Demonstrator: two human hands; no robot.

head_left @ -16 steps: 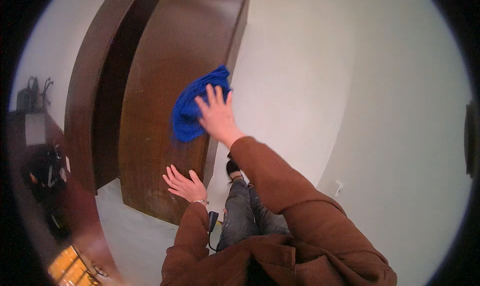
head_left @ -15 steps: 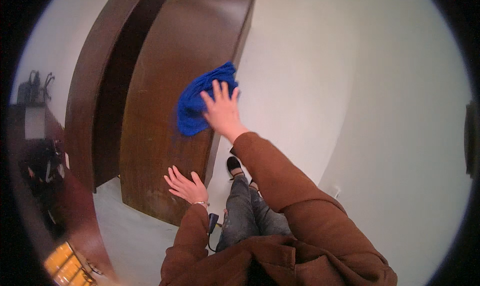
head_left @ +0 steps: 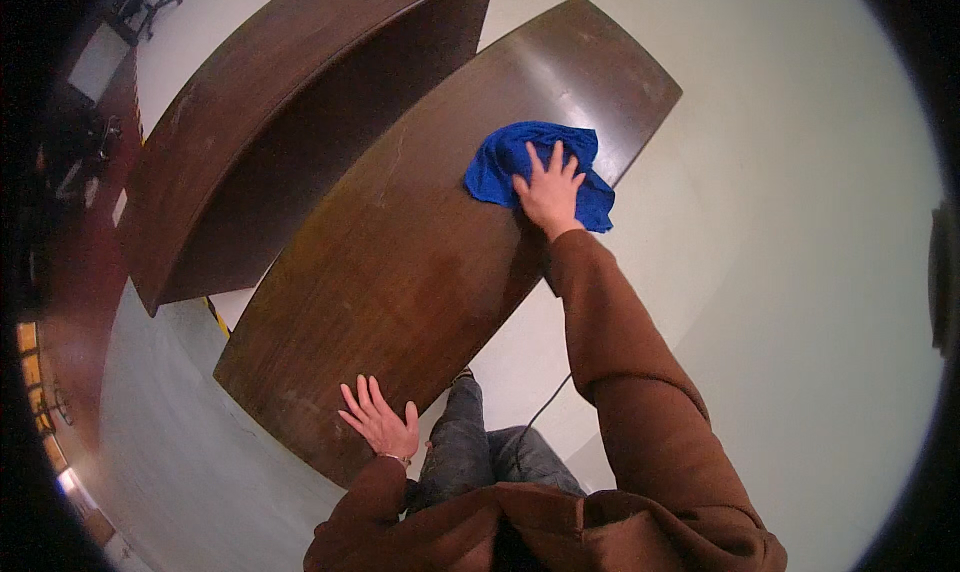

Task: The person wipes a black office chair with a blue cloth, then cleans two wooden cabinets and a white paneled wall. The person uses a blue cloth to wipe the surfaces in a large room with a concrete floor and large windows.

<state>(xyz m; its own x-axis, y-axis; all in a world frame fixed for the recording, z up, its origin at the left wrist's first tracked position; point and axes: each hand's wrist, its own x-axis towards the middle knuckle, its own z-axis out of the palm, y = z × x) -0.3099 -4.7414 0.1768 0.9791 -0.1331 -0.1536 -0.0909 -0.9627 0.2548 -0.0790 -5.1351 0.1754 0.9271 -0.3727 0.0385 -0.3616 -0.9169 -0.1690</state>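
Observation:
A dark brown wooden table (head_left: 370, 262) with curved long sides stretches from in front of me to the far right. My right hand (head_left: 550, 187) lies flat on a crumpled blue cloth (head_left: 500, 167), fingers spread, pressing it against the tabletop. One corner of the cloth hangs past the table's right edge. At the table's near end my left hand (head_left: 382, 422) rests with its fingers stretched out and nothing in it. A bracelet circles the left wrist.
A second dark wooden table (head_left: 230, 142) stands along the left side, close beside the first. My legs (head_left: 465, 437) are next to the near right edge. A thin black cable (head_left: 545, 409) hangs by them. Office chairs (head_left: 150, 7) appear at the far left.
My right hand and the blue cloth have moved right in the picture and along the table toward its far end. The view has turned, showing the table's far end. My left hand stays at the near end.

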